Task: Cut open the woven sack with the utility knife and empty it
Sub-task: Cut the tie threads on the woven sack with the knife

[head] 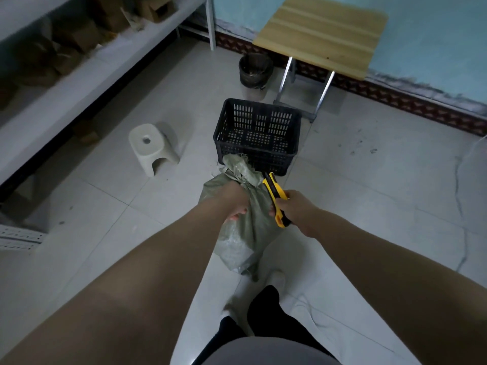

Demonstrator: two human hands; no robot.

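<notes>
A grey-green woven sack (243, 233) stands on the tiled floor in front of my feet, its tied neck bunched at the top. My left hand (235, 200) grips the sack just below the tied neck. My right hand (291, 206) holds a yellow and black utility knife (275, 197), whose tip points up and away, close to the right side of the neck. I cannot tell whether the blade touches the sack.
A black slatted plastic crate (257, 135) sits right behind the sack. A small white stool (151, 147) is to the left, a dark bin (254, 73) and a folding wooden table (324, 32) are farther back. A white shelf unit (79, 75) with cardboard boxes runs along the left.
</notes>
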